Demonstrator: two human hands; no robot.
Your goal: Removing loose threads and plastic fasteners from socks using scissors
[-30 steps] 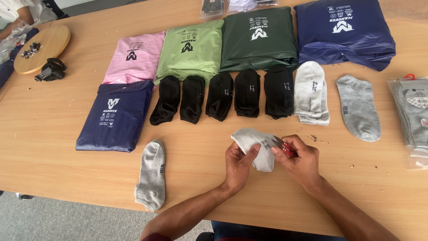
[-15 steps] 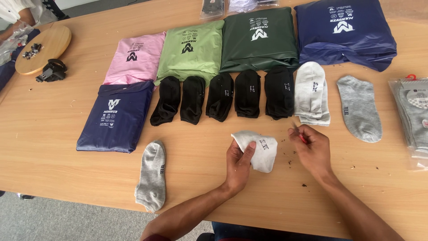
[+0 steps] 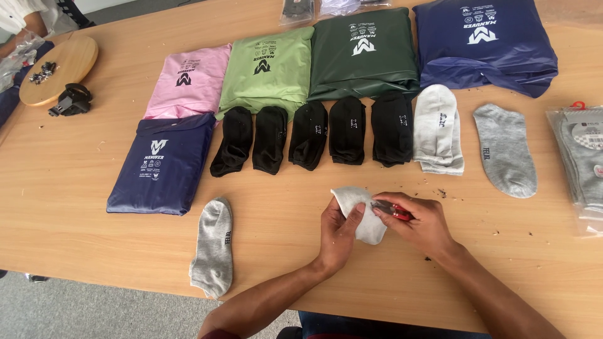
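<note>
Your left hand [image 3: 338, 231] is gripping the light grey sock [image 3: 358, 212] with thumb and fingers closed on it, holding it just above the wooden table [image 3: 75, 188] near the front edge. Your right hand [image 3: 419, 223] is closed around a small red cutter [image 3: 391, 211], and its metal tip is touching the sock's right side. A grey sock [image 3: 213, 246] is lying to your left, while a row of black socks [image 3: 314, 133] and folded bags [image 3: 269, 68] is lying beyond your hands, well apart from them.
</note>
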